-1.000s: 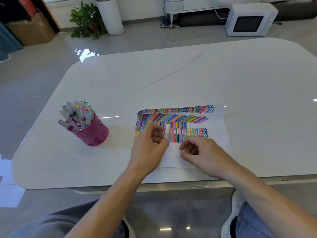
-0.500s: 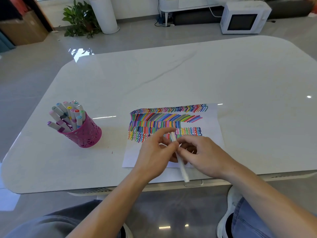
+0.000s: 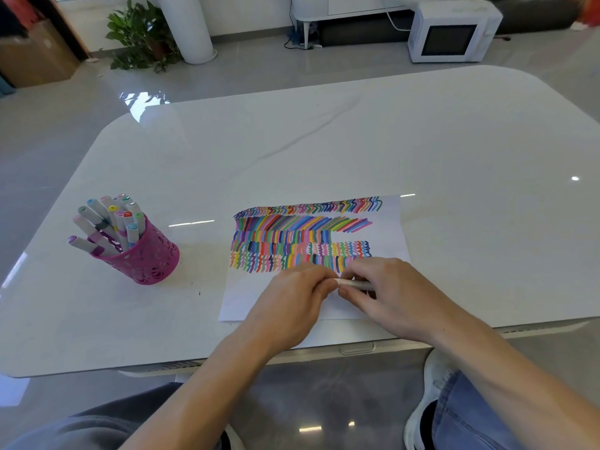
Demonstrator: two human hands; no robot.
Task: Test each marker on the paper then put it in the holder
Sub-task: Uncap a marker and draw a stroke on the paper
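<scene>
Pinching marker near paper edge, left hand meets right hand.

The table is a hard, glossy white slab with faint grey veining like polished stone. It throws back bright glints just as the smooth grey floor tiles do, while the paper on it is thin, matt white and covered in flat, dull ink strokes. The holder is a stiff pink cup pierced all over with a lacy cut-out pattern and slightly shiny, metal or plastic I cannot tell, and the markers in it, like the marker being held, have smooth, pale plastic barrels with a soft sheen.
</scene>
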